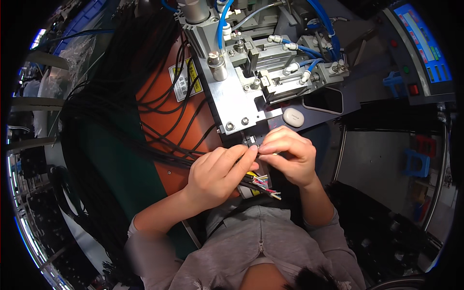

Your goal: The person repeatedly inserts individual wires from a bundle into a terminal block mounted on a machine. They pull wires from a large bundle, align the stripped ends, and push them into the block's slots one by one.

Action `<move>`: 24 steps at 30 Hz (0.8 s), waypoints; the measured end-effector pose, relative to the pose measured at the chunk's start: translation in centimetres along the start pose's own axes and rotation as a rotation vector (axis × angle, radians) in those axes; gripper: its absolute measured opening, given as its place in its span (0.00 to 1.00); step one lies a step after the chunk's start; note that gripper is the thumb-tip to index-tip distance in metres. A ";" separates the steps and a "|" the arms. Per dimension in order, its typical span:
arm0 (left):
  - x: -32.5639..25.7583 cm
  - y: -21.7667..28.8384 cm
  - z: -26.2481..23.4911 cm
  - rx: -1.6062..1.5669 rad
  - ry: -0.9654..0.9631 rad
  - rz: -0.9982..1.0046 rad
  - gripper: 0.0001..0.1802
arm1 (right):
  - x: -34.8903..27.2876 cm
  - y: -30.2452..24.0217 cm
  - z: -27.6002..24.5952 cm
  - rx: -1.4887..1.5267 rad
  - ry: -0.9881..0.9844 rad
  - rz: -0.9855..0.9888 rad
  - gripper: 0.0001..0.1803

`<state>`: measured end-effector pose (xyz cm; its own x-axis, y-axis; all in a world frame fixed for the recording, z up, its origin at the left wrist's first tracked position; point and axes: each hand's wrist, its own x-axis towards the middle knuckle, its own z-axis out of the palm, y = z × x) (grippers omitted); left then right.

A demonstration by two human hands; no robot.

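Observation:
My left hand (216, 173) is closed, thumb and forefinger pinched at a black cable (186, 157) that runs in from the left; its end is hidden by my fingers. Right beside those fingertips, my right hand (291, 153) pinches something too small to make out. Both sets of fingertips nearly meet just in front of a small metal holder (252, 140) at the front of the machine. Below my left hand lie several black cable ends (253, 183), their thin red, blue, white and yellow wires (273, 194) fanned out toward the right.
A metal machine (237, 96) with blue air hoses (321, 19) stands ahead. A white rounded case (293, 117) and a phone (324, 100) lie to its right. A thick bundle of black cables (106, 106) covers the left side. A control screen (423, 43) stands at far right.

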<state>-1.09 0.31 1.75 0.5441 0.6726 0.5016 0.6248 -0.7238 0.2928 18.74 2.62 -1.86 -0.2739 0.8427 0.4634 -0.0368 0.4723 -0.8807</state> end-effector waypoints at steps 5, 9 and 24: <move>-0.2 -0.6 0.7 -0.119 0.132 -0.037 0.13 | -0.1 -0.1 2.7 0.162 0.253 0.061 0.11; -0.1 -0.5 0.8 -0.119 0.175 -0.067 0.10 | 0.5 -0.2 3.3 -0.041 0.158 -0.004 0.06; -0.4 -0.3 1.2 -0.014 0.130 -0.076 0.08 | 1.0 -1.7 2.4 -0.376 0.104 0.015 0.08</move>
<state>-0.82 0.43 0.43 0.4180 0.7003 0.5787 0.6527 -0.6746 0.3449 16.24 2.08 -0.13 -0.1726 0.8628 0.4751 0.3265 0.5052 -0.7989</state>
